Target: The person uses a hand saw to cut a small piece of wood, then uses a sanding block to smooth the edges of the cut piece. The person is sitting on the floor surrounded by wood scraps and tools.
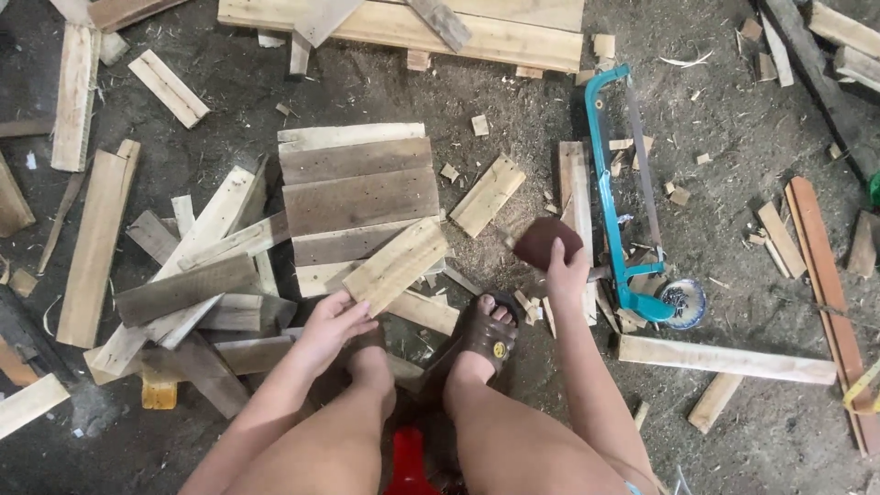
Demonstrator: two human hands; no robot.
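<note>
Head view, looking straight down on a seated person's bare legs and hands over a dirt floor (733,183) strewn with sawdust and offcuts. Left hand (332,321) grips the near end of a short pale board (396,266), fingers closed on its lower corner; the board lies slanted, its far end resting over a row of wider planks (356,197) laid side by side, grey-brown and pale. Right hand (568,270) is closed on a dark reddish-brown piece of sandpaper (543,240), held just above the floor, right of the board and apart from it. Between the two hands, a foot in a brown sandal (484,337) is planted on the floor; the other foot is mostly hidden under the left hand and the wood.

Just right of the right hand: a teal-framed bow saw (616,183) lying flat, blade side to the right, its handle end near a small round tin (684,302). A narrow upright slat (576,197) lies beside the saw's frame. Left of the planks, a loose heap of grey and pale boards (197,284), crossing one another. Long pale beam (412,32) across the top. A long slat (724,359) lies lower right, a reddish strip (825,293) beyond it. Red object (408,463) between the knees, kind unclear
</note>
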